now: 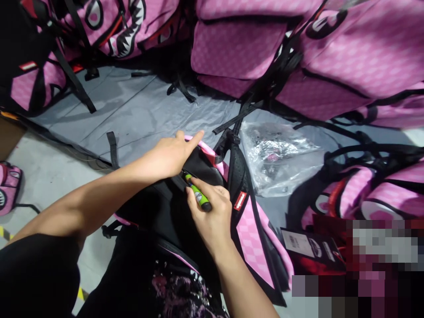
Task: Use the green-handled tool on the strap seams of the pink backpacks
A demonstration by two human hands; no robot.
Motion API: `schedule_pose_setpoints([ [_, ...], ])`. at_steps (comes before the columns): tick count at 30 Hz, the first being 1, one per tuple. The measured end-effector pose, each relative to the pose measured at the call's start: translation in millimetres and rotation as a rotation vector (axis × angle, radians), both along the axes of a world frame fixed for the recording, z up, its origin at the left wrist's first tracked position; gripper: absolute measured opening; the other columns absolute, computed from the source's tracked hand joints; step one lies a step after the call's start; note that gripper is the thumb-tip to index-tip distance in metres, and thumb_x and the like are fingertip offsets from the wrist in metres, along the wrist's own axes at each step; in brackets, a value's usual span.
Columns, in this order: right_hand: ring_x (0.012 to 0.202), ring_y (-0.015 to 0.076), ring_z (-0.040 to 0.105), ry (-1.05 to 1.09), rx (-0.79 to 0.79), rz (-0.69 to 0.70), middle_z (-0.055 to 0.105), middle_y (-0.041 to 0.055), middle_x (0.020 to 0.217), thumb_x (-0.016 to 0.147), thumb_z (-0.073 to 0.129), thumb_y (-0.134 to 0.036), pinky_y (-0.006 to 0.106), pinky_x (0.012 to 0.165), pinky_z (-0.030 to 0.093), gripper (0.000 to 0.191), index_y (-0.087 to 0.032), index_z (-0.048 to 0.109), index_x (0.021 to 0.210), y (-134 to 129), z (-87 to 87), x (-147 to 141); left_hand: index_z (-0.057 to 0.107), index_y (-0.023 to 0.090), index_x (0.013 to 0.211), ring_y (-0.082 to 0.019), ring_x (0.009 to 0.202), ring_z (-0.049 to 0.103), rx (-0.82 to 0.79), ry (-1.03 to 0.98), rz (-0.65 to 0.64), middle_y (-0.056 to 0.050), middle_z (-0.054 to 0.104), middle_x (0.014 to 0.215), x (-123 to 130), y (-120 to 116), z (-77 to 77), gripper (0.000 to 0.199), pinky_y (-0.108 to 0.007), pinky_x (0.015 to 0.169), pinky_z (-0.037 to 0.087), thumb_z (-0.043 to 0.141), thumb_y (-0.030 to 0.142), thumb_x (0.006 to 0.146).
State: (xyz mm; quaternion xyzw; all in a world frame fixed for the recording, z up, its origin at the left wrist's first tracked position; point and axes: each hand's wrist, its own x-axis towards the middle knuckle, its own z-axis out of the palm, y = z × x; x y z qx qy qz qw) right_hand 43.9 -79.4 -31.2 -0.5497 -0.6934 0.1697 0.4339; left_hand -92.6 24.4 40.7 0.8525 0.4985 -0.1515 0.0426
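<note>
On the strap of the black-and-pink fabric backpack (180, 207): red rectangular label (240, 201) with white lettering, too blurred to read. To the right: black card hang tag (313, 247) with white printed sticker, likewise illegible. Backpack position: near side of the work surface, black panel upward, close against the body. In right hand (212, 207): lime-green pen-shaped tool (198, 194) with black end, pinched between thumb and fingers, far end at the black panel. At left hand (170, 154): palm down over the upper panel, fingers partly spread, one extended across the pink edge. Toward the left: surface edge running diagonally. Ahead: strip of creased grey sheet (132, 97), with loose black straps, then pink checkered backpacks (238, 48) in a row. Right of backpack: crinkled clear plastic bag (281, 159). Below: pale grey floor (43, 159) with yellow-and-black tape (82, 293).
</note>
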Motion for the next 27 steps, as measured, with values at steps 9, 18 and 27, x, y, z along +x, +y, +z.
schedule_pose_setpoints([
  [9,0.084,0.0182,0.072,0.026,-0.023,-0.023,0.078,0.0017,0.098,0.088,0.066,-0.020,0.040,0.091,0.043,0.015,-0.021,0.070,0.102,0.6,6.5,-11.4,-0.002,0.025,0.158,-0.024,0.092,0.068,-0.037,0.054,0.037,-0.019,0.050,0.127,4.1,1.8,5.6,0.087,-0.032,0.075,0.051,0.047,0.013,0.087],
  [18,0.086,0.0182,0.071,0.038,-0.048,-0.046,0.078,0.0019,0.099,0.089,0.064,-0.020,0.038,0.089,0.045,0.015,-0.022,0.071,0.102,2.3,6.2,-10.3,-0.003,0.023,0.158,-0.029,0.099,0.067,-0.071,0.054,0.054,-0.020,0.047,0.130,8.2,1.0,10.9,0.088,-0.036,0.080,0.053,0.048,0.013,0.087],
  [27,0.088,0.0198,0.071,0.045,-0.142,-0.076,0.077,0.0014,0.102,0.089,0.063,-0.025,0.038,0.090,0.047,0.016,-0.025,0.072,0.102,3.4,5.8,-6.6,-0.006,0.028,0.156,-0.030,0.107,0.065,-0.104,0.060,0.095,-0.018,0.043,0.134,12.2,4.0,8.4,0.089,-0.038,0.087,0.051,0.051,0.019,0.088],
])
